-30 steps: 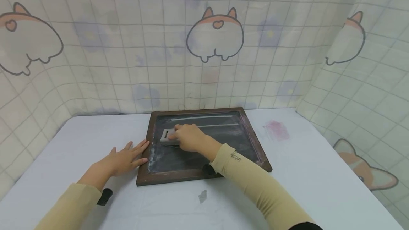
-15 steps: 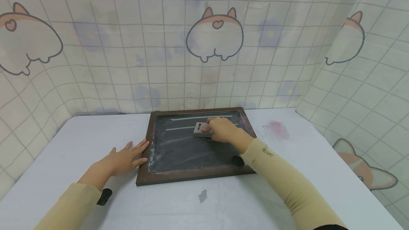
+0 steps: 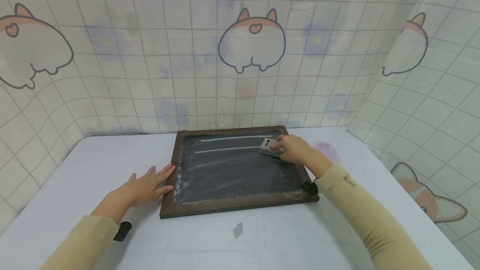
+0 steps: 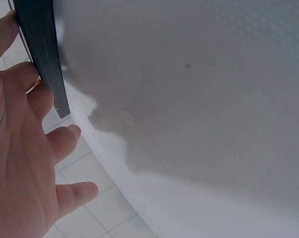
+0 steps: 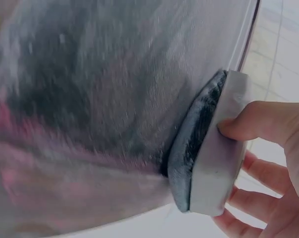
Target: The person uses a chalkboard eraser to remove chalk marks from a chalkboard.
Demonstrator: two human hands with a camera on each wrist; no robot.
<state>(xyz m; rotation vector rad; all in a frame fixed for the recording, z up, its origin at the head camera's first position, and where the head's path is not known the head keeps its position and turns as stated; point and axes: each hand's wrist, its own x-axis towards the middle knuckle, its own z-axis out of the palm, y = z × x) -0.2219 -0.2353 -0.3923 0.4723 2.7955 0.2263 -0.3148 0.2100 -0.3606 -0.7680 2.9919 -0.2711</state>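
Observation:
A blackboard [image 3: 232,174] in a brown wooden frame lies on the white table. Two white chalk lines cross its upper part, and smudged chalk dust covers the lower area. My right hand [image 3: 298,150] grips a pale grey blackboard eraser [image 3: 268,146] near the board's right side. In the right wrist view the dark felt of the eraser [image 5: 219,148] meets the board beside its frame, with my thumb on one side and fingers on the other. My left hand [image 3: 144,187] rests with spread fingers on the left edge of the frame, seen also in the left wrist view.
The white table [image 3: 112,153] carries a pink smear [image 3: 325,152] right of the board and a small grey mark [image 3: 238,230] in front of it. A tile-patterned curtain [image 3: 150,74] with cartoon dogs surrounds the back and sides.
My right hand has slid the eraser rightward across the board, from its left part to its right side. The faint third line looks smeared. My left hand has stayed put.

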